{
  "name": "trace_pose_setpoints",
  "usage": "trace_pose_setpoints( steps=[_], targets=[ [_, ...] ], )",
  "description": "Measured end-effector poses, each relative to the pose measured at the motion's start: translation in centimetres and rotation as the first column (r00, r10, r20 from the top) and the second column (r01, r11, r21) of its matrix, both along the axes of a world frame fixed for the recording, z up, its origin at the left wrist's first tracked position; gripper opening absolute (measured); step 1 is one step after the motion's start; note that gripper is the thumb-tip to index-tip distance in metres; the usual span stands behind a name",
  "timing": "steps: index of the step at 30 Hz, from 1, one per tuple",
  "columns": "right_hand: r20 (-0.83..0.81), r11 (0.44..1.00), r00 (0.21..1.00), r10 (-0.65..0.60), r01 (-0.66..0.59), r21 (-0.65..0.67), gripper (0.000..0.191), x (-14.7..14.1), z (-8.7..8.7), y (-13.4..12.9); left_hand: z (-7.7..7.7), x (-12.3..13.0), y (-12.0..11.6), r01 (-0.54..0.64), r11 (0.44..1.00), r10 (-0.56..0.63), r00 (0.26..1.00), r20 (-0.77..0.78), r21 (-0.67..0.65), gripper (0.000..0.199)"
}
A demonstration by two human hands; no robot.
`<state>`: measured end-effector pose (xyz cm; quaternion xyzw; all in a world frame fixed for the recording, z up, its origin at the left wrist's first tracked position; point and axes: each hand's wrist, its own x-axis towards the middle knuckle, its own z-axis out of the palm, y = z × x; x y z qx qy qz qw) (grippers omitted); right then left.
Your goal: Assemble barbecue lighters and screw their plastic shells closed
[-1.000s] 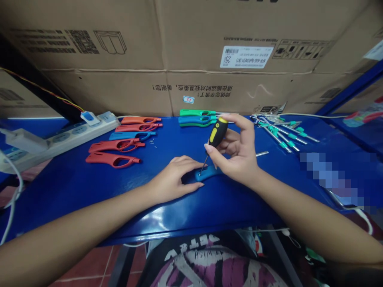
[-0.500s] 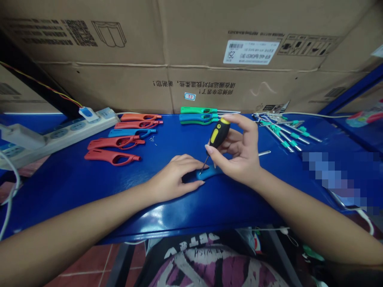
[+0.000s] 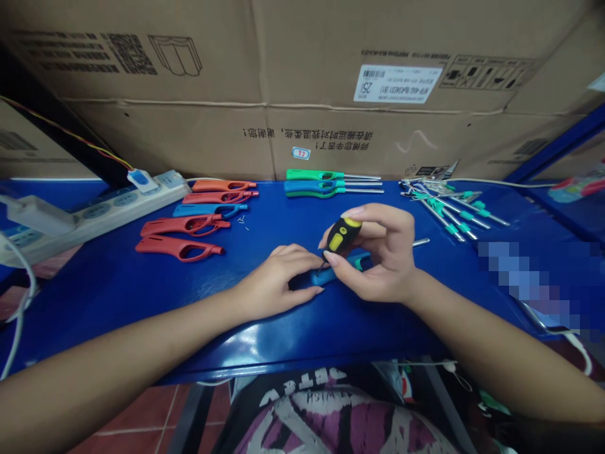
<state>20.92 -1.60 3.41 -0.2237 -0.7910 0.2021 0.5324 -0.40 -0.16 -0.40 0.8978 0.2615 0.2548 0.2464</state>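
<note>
Head view: left hand point(image 3: 270, 282) lay flat-ish on the tabletop point(image 3: 118, 287), thumb and index pinched around the handle end of the blue lighter point(image 3: 326, 275). Right hand point(image 3: 391, 261) gripped a black-and-yellow screwdriver point(image 3: 343, 236), fingers wrapped over the handle, thumb low by the shaft. Driver leaned, top toward 1 o'clock, tip down at the lighter's handle end; exact seating too small to tell.

Blue lighter sat mid-tabletop between both hands, handle end toward 8, metal tube toward 2, middle partly hidden behind the right hand.

Clock from that lighter, 12 = far edge. At 10: five lighter bodies point(image 3: 163, 246) stacked in a rough column, orange farthest, then red, blue, red, red nearest. Small loose screws point(image 3: 242, 219) just beside them, also at 10. Farther out, between 9 and 10: white power strip point(image 3: 109, 207) with plugs in it. At 12: three lighters point(image 3: 305, 185) with metal tubes, green, blue, green, side by side, near the cardboard box point(image 3: 198, 142) along the back. At 2: loose pile of metal tubes with teal collars point(image 3: 466, 215), wires tangled at the far end.
</note>
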Motion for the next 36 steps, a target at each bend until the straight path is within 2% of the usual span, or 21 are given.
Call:
trace_pose_setpoints(
  steps=[5, 9, 15, 21, 25, 29, 31, 33, 36],
  targets=[
    [-0.032, 0.986, 0.999, 0.008, -0.003, 0.166, 0.059, 0.0, -0.3, 0.3, 0.0, 0.0, -0.1, 0.004, 1.0, -0.004, 1.0, -0.005, 0.0, 0.026],
    [-0.06, 0.982, 0.998, 0.034, -0.022, 0.189, 0.066, 0.0, -0.4, 0.6, 0.0, -0.1, -0.1, 0.0, 1.0, 0.0, 1.0, -0.003, 0.003, 0.027],
    [0.008, 0.959, 0.999, -0.044, 0.04, 0.281, 0.072, 0.1, -0.7, 0.7, 0.0, 0.0, -0.1, -0.007, 1.0, 0.007, 1.0, 0.011, -0.004, 0.028],
    [0.054, 0.981, 0.99, -0.13, 0.121, 0.152, 0.066, 0.0, -0.5, 0.6, 0.4, 0.4, -0.4, -0.049, 0.999, 0.049, 0.999, 0.0, -0.017, 0.028],
    [0.168, 0.987, 0.975, -0.144, 0.128, 0.101, 0.058, 0.1, 1.2, 1.1, 1.2, 1.2, -0.8, -0.063, 0.997, 0.063, 0.998, -0.005, -0.051, 0.031],
    [0.326, 0.986, 0.945, -0.024, 0.077, -0.15, 0.047, 0.4, 3.8, 1.7, 1.8, 2.0, -0.8, -0.064, 0.991, 0.062, 0.998, -0.021, -0.118, 0.037],
    [0.376, 0.979, 0.926, 0.035, 0.044, -0.201, 0.042, 0.8, 4.4, 2.0, 1.8, 2.5, -0.6, -0.073, 0.987, 0.07, 0.997, -0.03, -0.143, 0.035],
    [0.384, 0.989, 0.923, 0.012, 0.045, -0.139, 0.042, 1.4, 4.3, 2.3, 1.7, 3.0, -0.3, -0.093, 0.982, 0.091, 0.996, -0.019, -0.163, 0.034],
    [0.333, 0.982, 0.926, -0.179, 0.15, 0.111, 0.051, 2.4, 3.1, 2.5, 1.2, 3.5, 0.1, -0.096, 0.982, 0.104, 0.994, 0.037, -0.161, 0.028]
  ],
)
